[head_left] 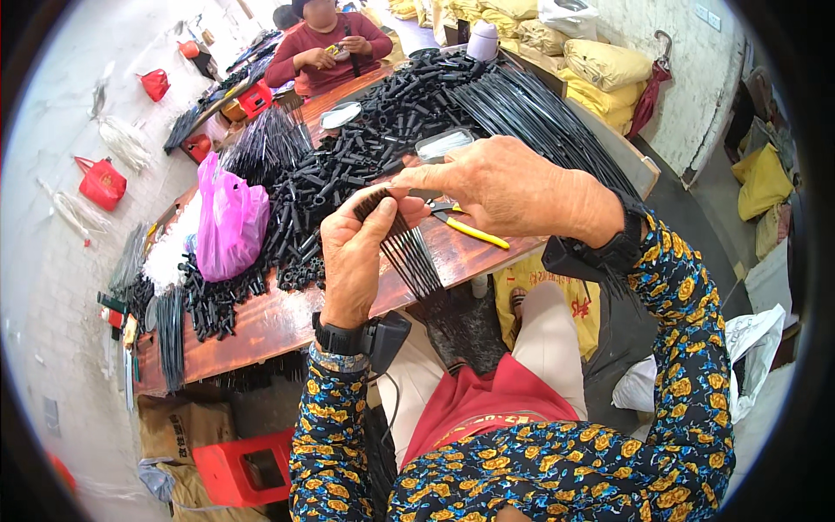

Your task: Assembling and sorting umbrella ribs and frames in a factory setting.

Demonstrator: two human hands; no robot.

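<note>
A bundle of thin, glossy black rods [410,253], gathered close at thicker dark ends and spread slightly like a comb below, is held above the near edge of the wooden table [261,335]. Its long axis slants from those ends, over the table, down and rightward past the table's edge toward the wearer's lap. The left hand [350,252] pinches the thicker ends between thumb and fingers, while the right hand [513,187], also above the table, has its fingers bent in beside them, though whether they grip a rod I cannot tell.
</note>
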